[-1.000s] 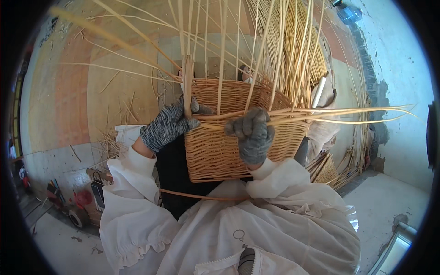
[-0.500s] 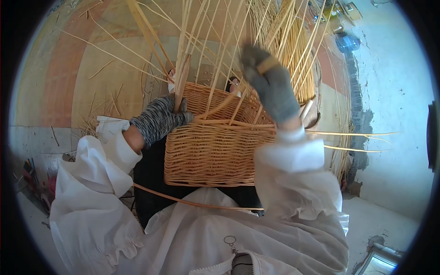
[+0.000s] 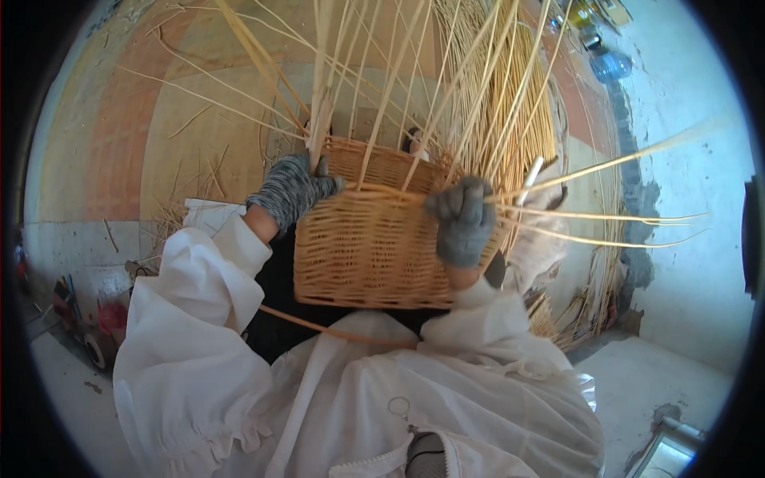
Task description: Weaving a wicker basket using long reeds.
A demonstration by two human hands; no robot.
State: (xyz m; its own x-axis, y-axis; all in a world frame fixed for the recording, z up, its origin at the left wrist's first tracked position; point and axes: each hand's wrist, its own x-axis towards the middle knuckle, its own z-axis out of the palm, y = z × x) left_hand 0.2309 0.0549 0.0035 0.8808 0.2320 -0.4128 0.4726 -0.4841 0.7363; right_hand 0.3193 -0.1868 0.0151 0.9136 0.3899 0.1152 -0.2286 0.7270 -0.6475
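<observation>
A rectangular wicker basket [image 3: 366, 259], woven in orange-brown rods, rests on my lap with tall upright stakes [image 3: 386, 99] rising from its edges. At its left corner, my left hand [image 3: 293, 193], in a mottled grey knit glove, is closed around a thick pale stake [image 3: 320, 119], the thumb along the rim. My right hand [image 3: 462, 223], in a smooth grey glove, is closed at the right end of the near rim, around a wicker rod [image 3: 598, 166] that sticks out to the right. Two more rods [image 3: 606, 215] project beside it. What lies inside the right fist is hidden.
Beyond the basket a large bundle of long rods [image 3: 522, 103] lies on the floor at right. Loose cuttings [image 3: 211, 175] litter the floor at left. A single rod [image 3: 319, 323] crosses my lap. A blue water bottle [image 3: 610, 67] stands by the wall.
My right hand has come down from above the far side to the near rim and closed on the rod there. The rod now sweeps out rightward. Basket and left hand have shifted slightly.
</observation>
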